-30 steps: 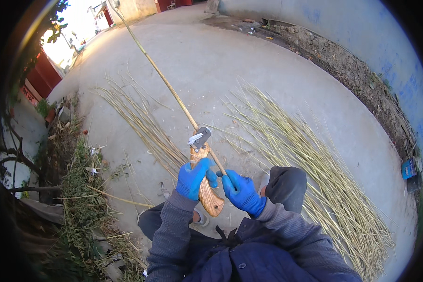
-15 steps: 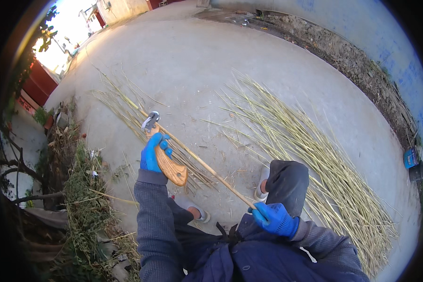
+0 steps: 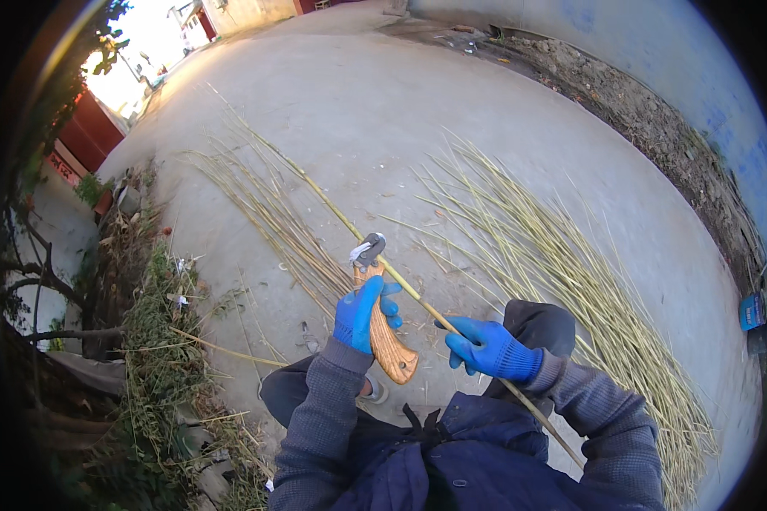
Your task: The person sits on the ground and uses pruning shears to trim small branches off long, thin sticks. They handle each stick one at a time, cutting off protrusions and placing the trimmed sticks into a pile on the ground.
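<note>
We grip: one curved brown wooden-handled tool [image 3: 390, 349], grey metal head [image 3: 371, 249], in our blue-gloved left hand [image 3: 360, 315]; one long yellow-green stalk [image 3: 412, 291], slanting far left to near right, in our blue-gloved right hand [image 3: 496, 349].

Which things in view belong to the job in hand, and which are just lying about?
In the job:
wooden-handled tool, in the left hand
long stick, in the right hand, passing the tool's metal head
probably the large right pile of sticks and small left pile of sticks

Lying about, it seems:
blue bucket near the right wall
weeds on the left
</note>
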Available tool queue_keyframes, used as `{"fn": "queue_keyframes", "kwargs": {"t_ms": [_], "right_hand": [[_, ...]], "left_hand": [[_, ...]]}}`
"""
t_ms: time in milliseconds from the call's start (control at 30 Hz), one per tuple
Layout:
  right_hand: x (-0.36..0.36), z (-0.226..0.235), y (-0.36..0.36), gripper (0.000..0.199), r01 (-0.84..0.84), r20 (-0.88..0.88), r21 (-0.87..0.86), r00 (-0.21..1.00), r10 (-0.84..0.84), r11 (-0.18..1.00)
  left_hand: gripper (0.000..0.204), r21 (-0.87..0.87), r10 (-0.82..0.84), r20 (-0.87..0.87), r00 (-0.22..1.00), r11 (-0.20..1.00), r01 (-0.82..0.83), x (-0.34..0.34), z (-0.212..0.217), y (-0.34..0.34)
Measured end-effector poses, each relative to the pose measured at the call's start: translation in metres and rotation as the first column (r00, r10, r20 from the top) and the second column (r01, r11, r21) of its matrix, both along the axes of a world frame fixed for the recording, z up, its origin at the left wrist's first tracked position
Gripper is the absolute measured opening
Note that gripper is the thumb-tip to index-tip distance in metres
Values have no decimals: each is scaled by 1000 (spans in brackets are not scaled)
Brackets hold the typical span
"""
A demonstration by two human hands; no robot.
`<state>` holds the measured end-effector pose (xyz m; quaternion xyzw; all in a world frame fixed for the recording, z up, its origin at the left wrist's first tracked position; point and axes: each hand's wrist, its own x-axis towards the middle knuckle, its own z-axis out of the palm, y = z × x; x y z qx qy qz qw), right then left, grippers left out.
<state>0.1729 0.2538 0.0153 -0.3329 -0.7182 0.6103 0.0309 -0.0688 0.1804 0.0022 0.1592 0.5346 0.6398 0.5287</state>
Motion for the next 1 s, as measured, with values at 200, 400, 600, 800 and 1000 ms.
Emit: {"fn": "queue_keyframes", "kwargs": {"t_ms": [200,400,600,800,1000], "right_hand": [[-40,-29,-7,21,-26,-159,473,981,115,881],[149,-27,-94,19,-150,2,452,986,168,879],[173,5,-71,39,-118,211,-78,968,132,990],[8,3,-5,38,-62,65,-91,996,69,994],[-27,-25,-16,28,-128,-88,215,985,150,968]], "left_hand": [[44,0,18,39,999,1000,-18,-27,-19,-9],[39,17,456,-29,889,890,-456,-178,-24,-7],[53,40,219,-32,975,975,-218,-160,-30,-15],[46,26,57,81,995,998,-59,-36,-22,-21],[41,-73,-15,128,992,997,25,15,-37,-49]]}}
